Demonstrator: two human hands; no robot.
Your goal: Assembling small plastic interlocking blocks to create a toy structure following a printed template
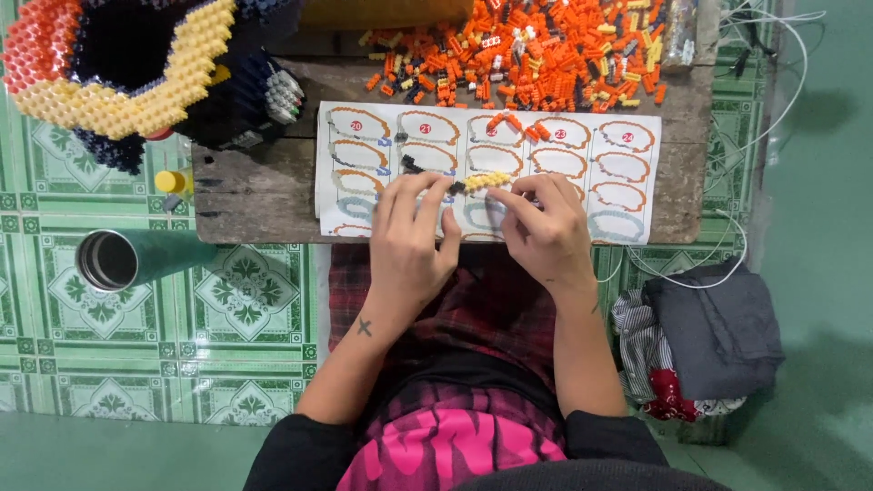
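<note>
— Both hands, left [411, 238] and right [544, 229], pinched on the brick strip [477, 182], low over the sheet [555, 195] on the board [245, 195].
— Might snap at the black-yellow join if bent.
— Could also nudge the sheet, spilling the orange bricks [536, 129] lying on it.

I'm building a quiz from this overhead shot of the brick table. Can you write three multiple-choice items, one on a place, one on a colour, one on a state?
1. Where does the metal cup stand?
A. on the tiled floor, left of the wooden board
B. on the printed sheet
C. in the brick pile

2. What colour is most of the brick pile?
A. green
B. orange
C. white

3. What are the left hand and right hand doing?
A. resting in the lap
B. lifting the cup
C. pinching a small black and yellow strip over the sheet

Answers: 1 A, the cup sits on tiles beside the board. 2 B, orange dominates. 3 C, both hands' fingertips meet at the strip.
</note>
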